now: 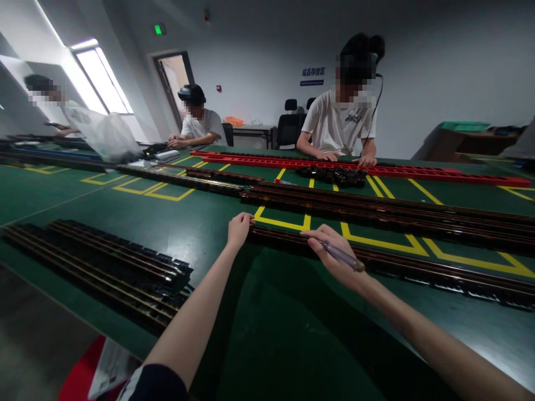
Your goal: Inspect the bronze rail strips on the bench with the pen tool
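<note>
My left hand is closed at the left end of a long dark slatted rail strip, its fingertips pinching that end. In my right hand is a slim screwdriver with a translucent purplish handle, slanting back towards my wrist. The right index finger points left over the strip; the tool's tip is hidden by the hand. The strip lies flat on the green table, stretching past my right hand to the right edge. Just beyond it, more dark rail strips lie side by side.
Dark rail strips are stacked at the left on the green table, which carries yellow tape marks. Across it, a person touches a long red rail near a black cluster of parts. Two more people sit further left.
</note>
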The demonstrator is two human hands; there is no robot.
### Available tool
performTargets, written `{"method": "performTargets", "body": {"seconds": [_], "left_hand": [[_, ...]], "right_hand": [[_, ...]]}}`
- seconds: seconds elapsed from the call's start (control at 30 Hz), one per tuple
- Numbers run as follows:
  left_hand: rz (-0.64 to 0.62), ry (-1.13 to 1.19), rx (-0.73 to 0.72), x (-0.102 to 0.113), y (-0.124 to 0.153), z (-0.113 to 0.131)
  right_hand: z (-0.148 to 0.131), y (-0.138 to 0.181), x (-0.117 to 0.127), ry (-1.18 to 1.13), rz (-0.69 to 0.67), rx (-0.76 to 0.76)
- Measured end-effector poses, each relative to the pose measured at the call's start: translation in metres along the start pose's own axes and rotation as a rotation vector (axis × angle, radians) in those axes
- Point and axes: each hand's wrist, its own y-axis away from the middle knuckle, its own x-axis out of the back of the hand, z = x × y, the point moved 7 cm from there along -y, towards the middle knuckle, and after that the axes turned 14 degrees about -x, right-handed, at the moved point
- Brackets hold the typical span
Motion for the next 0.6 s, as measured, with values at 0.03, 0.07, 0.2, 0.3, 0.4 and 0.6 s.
{"method": "performTargets", "body": {"seconds": [0.03,0.07,0.2,0.3,0.4,0.6], "left_hand": [[-0.012,0.003,-0.007,-0.001,0.001,0.001],[-0.022,0.005,-0.013,-0.003,0.001,0.002],[-0.014,-0.004,-0.03,-0.003,0.003,0.009],[-0.006,0.003,0.017,-0.001,0.004,0.011],[-0.002,0.018,0.042,0.001,0.005,0.013],[-0.002,0.014,0.047,0.002,0.006,0.017]], "right_hand": [[-0.007,-0.003,-0.005,-0.046,-0.015,-0.022],[-0.014,-0.007,-0.011,-0.094,-0.023,-0.028],[-0.031,-0.025,-0.038,-0.259,-0.05,-0.033],[-0.031,-0.045,-0.059,-0.354,-0.084,-0.097],[-0.031,-0.062,-0.073,-0.361,-0.087,-0.142],[-0.028,-0.066,-0.081,-0.314,-0.111,-0.155]]}}
